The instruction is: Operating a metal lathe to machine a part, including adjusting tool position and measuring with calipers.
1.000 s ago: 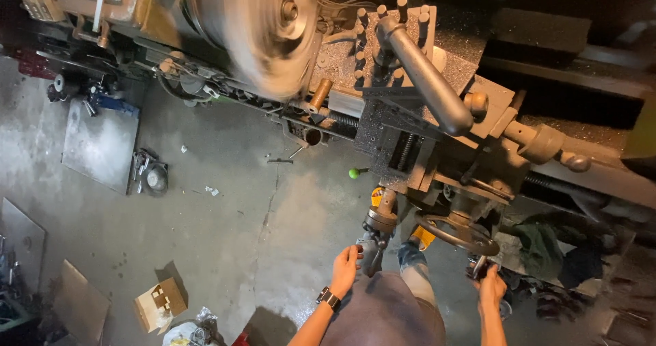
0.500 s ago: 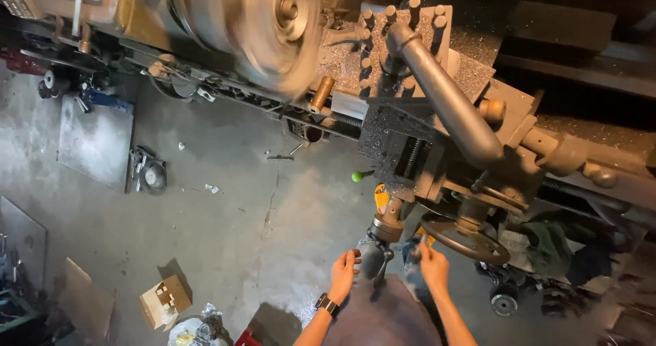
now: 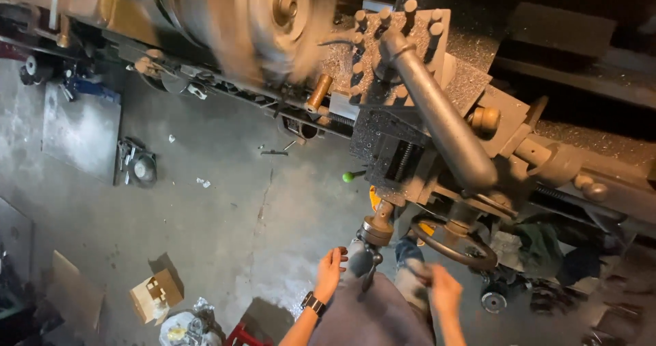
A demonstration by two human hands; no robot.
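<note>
I stood at the lathe with its chuck spinning as a blur in the upper left of the frame. My left hand, low and just left of centre, lay open with the fingers spread narrow against the crank handle that hung below the carriage; it touched the grip rather than closing round it. My right hand, lower centre-right, was blurred, so I could not tell whether it was open or closed. It sat just below the rim of the handwheel, near it, though whether it touched I could not say.

To work this well, I judged I had to turn both controls slowly and evenly, since any jerk would show in the cut. I wanted my wrists, and the watch on the left one, low in the frame and well apart from the spinning chuck above. The long lever slanting down through the centre of the frame stood between me and the tool post, so I judged it wise to lean round it without brushing it. Scraps and a cardboard box lay on the floor at lower left, so I minded my footing.
</note>
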